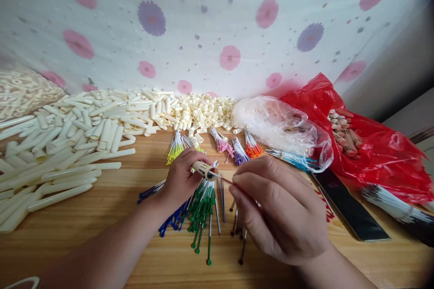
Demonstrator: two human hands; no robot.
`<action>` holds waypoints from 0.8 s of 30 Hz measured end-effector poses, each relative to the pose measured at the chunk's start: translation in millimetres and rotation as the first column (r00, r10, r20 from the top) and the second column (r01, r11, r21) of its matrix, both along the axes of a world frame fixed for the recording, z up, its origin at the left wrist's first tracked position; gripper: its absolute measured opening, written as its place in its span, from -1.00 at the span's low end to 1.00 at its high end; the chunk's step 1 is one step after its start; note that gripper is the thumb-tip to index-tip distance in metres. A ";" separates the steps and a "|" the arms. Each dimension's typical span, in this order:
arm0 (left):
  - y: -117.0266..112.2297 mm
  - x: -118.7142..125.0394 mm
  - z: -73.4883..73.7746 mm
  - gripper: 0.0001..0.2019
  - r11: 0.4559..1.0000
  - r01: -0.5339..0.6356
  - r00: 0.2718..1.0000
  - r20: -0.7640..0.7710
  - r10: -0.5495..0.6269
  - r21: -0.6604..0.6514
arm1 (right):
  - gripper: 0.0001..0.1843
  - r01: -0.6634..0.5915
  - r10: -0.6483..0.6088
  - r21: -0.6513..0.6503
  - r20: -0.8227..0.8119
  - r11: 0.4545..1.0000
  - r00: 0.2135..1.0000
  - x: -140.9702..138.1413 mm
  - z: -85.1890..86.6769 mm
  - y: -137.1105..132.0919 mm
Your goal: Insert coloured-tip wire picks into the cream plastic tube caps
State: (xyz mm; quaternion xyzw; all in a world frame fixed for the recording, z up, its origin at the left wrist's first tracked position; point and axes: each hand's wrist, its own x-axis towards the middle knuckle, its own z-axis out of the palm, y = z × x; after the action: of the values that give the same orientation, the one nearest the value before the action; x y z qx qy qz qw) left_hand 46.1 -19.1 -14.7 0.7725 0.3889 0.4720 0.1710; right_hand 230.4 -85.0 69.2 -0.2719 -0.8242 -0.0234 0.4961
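Observation:
My left hand (181, 177) grips a short cream slotted plastic tube (202, 169) between thumb and fingers, its open end facing right. Pinched in my right hand (283, 210) is a thin stick (224, 179), whitish at the tip and dark red toward my fingers. The stick's tip is at the tube's mouth; how far it reaches inside I cannot tell. Under the hands lie bundles of thin sticks with round heads: green sticks (202, 210) in the middle, blue sticks (174, 221) to their left, and dark brown sticks (241, 248) partly hidden by my right hand.
Long cream tubes (68, 144) are heaped at left, short slotted pieces (203, 110) at the back. Yellow (175, 149), purple (240, 153) and orange (253, 146) bundles lie behind my hands. A clear bag (271, 115), red bag (389, 149) and black strip (352, 210) are at right.

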 end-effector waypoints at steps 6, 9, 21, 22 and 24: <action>0.3 0.2 2.1 -0.98 0.996 -0.069 0.995 -0.073 0.072 0.050 | -0.89 -0.088 0.072 -0.099 -0.160 0.991 0.985 2.5 -7.7 12.9; -0.1 0.5 2.2 -0.90 0.995 -0.078 0.991 -0.101 0.083 0.054 | -0.91 -0.046 0.038 -0.134 -0.066 0.990 0.997 1.4 -14.9 21.2; -0.8 -0.6 -1.3 -0.66 0.999 -0.026 0.995 -0.102 0.024 -0.019 | -0.87 0.070 -0.071 -0.120 -0.004 0.990 0.997 2.5 -27.2 38.9; -1.3 -0.4 -0.8 -0.66 1.000 -0.028 0.995 -0.100 0.026 -0.015 | -0.90 0.061 -0.065 -0.121 -0.026 0.991 0.998 2.3 -27.3 39.5; -2.0 -0.5 -0.2 -0.67 0.999 -0.039 0.993 -0.107 0.038 -0.004 | -0.94 0.038 -0.046 -0.142 -0.051 0.989 0.998 1.9 -27.7 41.4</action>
State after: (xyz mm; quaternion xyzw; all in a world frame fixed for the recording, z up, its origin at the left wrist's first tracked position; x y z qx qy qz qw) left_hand 45.6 -21.1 -14.8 0.7886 0.4137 0.4319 0.1430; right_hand 232.3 -43.6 41.5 -0.3243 -0.8041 0.0319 0.4972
